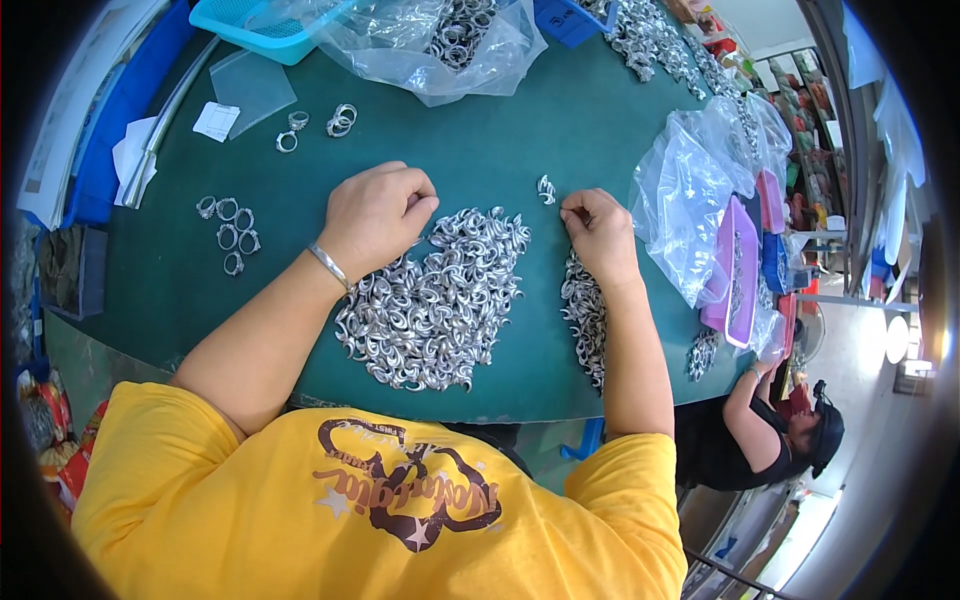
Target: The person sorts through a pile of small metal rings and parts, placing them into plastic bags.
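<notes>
A large heap of small, curved silver metal pieces [440, 320] lies on the green table between my arms. At its upper left edge is my left hand [378, 222], thumb and fingers curled together; anything pinched inside is hidden. On the other side my right hand [602, 232] has its fingertips pressed together, and what they hold is too small to make out. Just left of those fingertips lie a few loose curved pieces [546, 190]. A narrower pile of silver pieces [582, 315] sits beneath and beside my right forearm.
Several silver rings [229, 238] lie at left, more rings [341, 121] farther back. Behind are a turquoise basket [270, 42] and a plastic bag [400, 65] of rings. At right are clear bags [680, 200], a purple tray [738, 280] and a person in black [745, 440].
</notes>
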`<move>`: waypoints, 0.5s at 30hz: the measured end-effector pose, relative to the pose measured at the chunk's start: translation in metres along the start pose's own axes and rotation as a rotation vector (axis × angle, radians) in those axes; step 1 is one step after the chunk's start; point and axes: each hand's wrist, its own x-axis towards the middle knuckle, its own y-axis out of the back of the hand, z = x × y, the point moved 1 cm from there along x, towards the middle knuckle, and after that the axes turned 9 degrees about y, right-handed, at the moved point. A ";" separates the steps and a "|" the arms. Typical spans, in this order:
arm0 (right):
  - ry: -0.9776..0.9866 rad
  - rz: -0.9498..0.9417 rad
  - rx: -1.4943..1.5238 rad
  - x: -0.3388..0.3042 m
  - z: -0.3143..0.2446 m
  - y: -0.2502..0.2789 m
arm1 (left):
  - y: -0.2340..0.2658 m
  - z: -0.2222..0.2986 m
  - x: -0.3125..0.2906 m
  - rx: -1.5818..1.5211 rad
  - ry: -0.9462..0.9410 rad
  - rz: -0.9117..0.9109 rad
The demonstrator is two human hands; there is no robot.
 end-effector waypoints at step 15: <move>0.083 0.002 0.125 0.013 -0.029 -0.005 | 0.001 -0.001 -0.001 0.015 -0.013 0.008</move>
